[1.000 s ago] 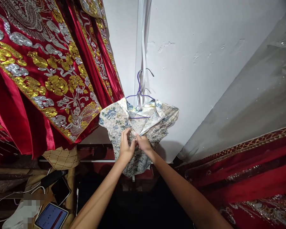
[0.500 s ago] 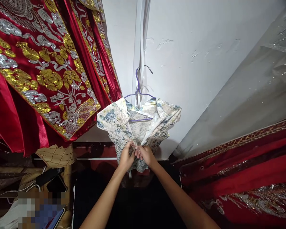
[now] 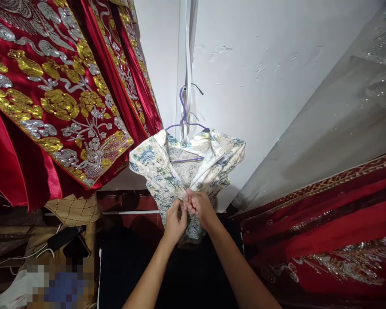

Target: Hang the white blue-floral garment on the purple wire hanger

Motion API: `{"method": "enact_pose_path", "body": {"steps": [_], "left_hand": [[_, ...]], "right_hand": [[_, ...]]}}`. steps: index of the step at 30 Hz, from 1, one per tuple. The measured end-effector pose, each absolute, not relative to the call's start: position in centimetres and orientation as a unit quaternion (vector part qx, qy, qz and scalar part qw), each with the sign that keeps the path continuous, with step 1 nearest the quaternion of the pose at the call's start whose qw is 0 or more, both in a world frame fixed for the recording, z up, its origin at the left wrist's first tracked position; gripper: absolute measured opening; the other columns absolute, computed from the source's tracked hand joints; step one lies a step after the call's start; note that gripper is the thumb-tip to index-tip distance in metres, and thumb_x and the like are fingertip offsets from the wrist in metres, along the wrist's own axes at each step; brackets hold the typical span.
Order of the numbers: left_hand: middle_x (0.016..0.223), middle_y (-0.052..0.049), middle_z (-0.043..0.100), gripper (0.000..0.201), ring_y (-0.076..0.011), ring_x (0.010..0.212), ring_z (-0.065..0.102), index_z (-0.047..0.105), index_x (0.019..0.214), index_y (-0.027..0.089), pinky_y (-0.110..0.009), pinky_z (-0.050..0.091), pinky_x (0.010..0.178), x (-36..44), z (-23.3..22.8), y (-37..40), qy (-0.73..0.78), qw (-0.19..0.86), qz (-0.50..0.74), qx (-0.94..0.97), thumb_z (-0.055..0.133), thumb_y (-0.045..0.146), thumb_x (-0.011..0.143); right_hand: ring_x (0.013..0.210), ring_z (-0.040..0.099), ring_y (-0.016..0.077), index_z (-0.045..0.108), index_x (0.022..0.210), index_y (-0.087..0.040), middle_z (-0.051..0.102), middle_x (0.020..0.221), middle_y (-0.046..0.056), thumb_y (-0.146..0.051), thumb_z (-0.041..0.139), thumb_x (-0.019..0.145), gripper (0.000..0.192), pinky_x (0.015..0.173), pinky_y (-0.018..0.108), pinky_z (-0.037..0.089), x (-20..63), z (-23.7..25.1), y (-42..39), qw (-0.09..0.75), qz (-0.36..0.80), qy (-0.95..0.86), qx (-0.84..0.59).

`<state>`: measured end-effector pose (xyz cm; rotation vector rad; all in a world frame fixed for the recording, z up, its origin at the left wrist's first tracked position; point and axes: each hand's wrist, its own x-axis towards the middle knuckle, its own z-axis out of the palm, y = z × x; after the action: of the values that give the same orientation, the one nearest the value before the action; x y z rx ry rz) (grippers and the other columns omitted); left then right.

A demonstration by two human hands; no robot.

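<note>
Square up the front edges (image 3: 201, 174) of the floral blouse (image 3: 151, 161), hung on the purple hanger (image 3: 184, 119), while your right hand (image 3: 200, 207) pinches its front and your left hand (image 3: 176, 222) works just beside, grip unclear.

A purple hanger (image 3: 184, 122) carries the floral garment (image 3: 173, 183), and a wooden stand (image 3: 91, 236) a black slab (image 3: 65, 238) and white cable (image 3: 49, 249).

The left hand (image 3: 176, 223) and right hand (image 3: 203, 208) are bare, as are the 2 slender forearms (image 3: 156, 266) — below them shows black clothing (image 3: 186, 283), a thin pale line (image 3: 99, 274) along its left edge.
</note>
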<state>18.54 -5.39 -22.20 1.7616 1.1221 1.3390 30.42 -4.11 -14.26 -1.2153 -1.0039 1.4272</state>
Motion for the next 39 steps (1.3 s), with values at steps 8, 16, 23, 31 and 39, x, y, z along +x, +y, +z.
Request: {"method": "enact_pose_path", "body": {"steps": [8, 16, 23, 31, 39], "left_hand": [[0.072, 0.000, 0.044, 0.019, -0.0183, 0.069, 0.046, 0.039, 0.076, 0.024, -0.032, 0.038, 0.066, 18.2, -21.2, -4.8, 0.423, 0.297, 0.518, 0.681, 0.049, 0.019, 0.092], [0.073, -0.001, 0.052, 0.017, -0.0186, 0.070, 0.052, 0.048, 0.077, 0.023, -0.032, 0.041, 0.065, 17.4, -20.1, -4.9, 0.423, 0.314, 0.493, 0.692, 0.052, 0.023, 0.094], [0.102, -0.007, 0.065, 0.021, -0.0194, 0.091, 0.062, 0.060, 0.116, 0.022, -0.032, 0.050, 0.083, 16.2, -7.6, -1.5, 0.358, 0.231, 0.635, 0.644, 0.054, 0.032, 0.099], [0.090, -0.005, 0.068, 0.012, -0.0163, 0.084, 0.063, 0.068, 0.096, 0.019, -0.029, 0.049, 0.077, 16.2, 0.5, 0.2, 0.280, 0.065, 0.610, 0.738, 0.057, 0.024, 0.098], [0.088, -0.002, 0.065, 0.009, -0.0135, 0.084, 0.060, 0.067, 0.091, 0.018, -0.025, 0.048, 0.081, 12.6, 1.4, 1.1, 0.336, 0.053, 0.780, 0.525, 0.062, 0.024, 0.095]], "right_hand": [[0.036, 0.039, 0.0059, 0.064, 0.064, -0.015, 0.054, 0.046, -0.001, -0.041, 0.066, 0.086, 0.034, 0.034, 0.018, 0.026, 29.8, -1.5, 0.1, 0.549, 0.534, -0.463, -0.446], [0.035, 0.042, 0.0048, 0.066, 0.067, -0.014, 0.055, 0.047, -0.001, -0.042, 0.064, 0.087, 0.035, 0.033, 0.015, 0.029, 28.9, 1.7, 0.4, 0.591, 0.496, -0.497, -0.397], [0.037, 0.042, 0.0058, 0.065, 0.065, -0.015, 0.055, 0.046, -0.001, -0.050, 0.064, 0.088, 0.042, 0.036, 0.017, 0.031, 28.7, 0.4, -1.1, 0.586, 0.475, -0.524, -0.395], [0.041, 0.043, 0.0076, 0.066, 0.072, -0.017, 0.055, 0.048, -0.002, -0.055, 0.058, 0.094, 0.045, 0.043, 0.021, 0.033, 29.5, 0.5, -1.2, 0.598, 0.412, -0.599, -0.337], [0.039, 0.039, 0.0088, 0.062, 0.061, -0.018, 0.052, 0.041, -0.002, -0.055, 0.056, 0.092, 0.050, 0.045, 0.024, 0.030, 29.7, -7.1, 0.6, 0.522, 0.460, -0.580, -0.424]]}}
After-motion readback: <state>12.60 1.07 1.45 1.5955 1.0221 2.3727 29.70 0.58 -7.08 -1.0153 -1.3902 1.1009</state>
